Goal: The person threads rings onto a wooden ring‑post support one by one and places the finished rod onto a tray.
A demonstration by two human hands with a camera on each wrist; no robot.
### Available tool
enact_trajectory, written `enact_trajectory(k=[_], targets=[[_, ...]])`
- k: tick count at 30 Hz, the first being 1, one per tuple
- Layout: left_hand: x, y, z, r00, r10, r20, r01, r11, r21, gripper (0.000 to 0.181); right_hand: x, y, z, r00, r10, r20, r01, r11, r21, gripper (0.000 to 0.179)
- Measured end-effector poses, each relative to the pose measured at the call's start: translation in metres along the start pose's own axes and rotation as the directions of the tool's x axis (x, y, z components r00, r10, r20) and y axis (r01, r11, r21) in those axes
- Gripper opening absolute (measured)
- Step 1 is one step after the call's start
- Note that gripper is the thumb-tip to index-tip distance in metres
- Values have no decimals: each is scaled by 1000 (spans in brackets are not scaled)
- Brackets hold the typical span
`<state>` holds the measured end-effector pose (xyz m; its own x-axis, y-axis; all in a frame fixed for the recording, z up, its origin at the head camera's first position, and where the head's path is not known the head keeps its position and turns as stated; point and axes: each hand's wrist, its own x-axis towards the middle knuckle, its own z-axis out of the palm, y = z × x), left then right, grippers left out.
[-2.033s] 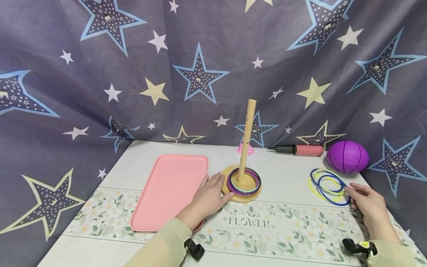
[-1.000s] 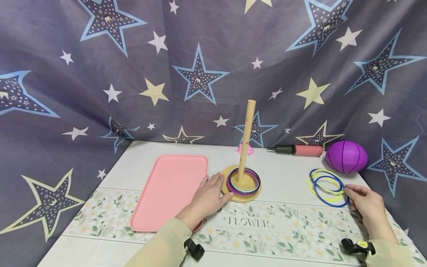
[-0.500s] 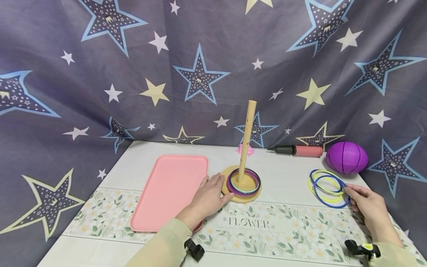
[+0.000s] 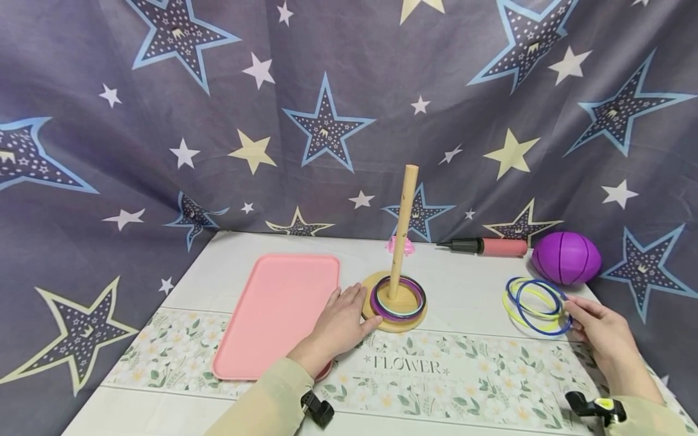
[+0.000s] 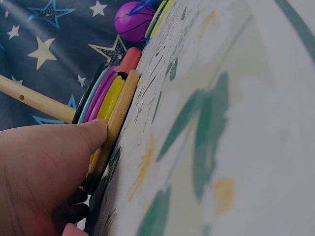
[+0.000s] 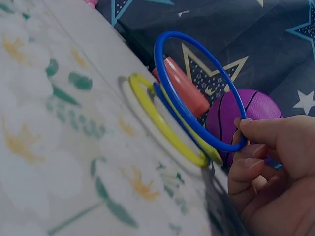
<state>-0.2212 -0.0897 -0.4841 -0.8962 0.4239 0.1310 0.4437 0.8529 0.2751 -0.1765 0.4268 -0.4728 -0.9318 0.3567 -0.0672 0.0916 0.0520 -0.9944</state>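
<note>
A thin, glossy blue plastic ring [image 6: 172, 35] slants above loose yellow rings [image 6: 153, 114], its rim pinched between thumb and finger of the right hand [image 4: 605, 333], slightly higher than half a second ago. A purple, black-lined ball [image 4: 567, 258] sits just behind; the left hand [image 4: 340, 321], fingers straight, touches the round wooden peg base [image 4: 406, 297].
</note>
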Motion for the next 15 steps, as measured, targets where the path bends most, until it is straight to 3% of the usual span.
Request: enact_trajectory(k=[5,15], targets=[[0,0,1,1000,1,-1,-1,1000,4,86,-3,-6,2,999,-40,27,36,992,119,23],[0,0,1,1000,2,0,-2,1000,8,86,-7,-36,13,990,-130,57,111,960,255,17]])
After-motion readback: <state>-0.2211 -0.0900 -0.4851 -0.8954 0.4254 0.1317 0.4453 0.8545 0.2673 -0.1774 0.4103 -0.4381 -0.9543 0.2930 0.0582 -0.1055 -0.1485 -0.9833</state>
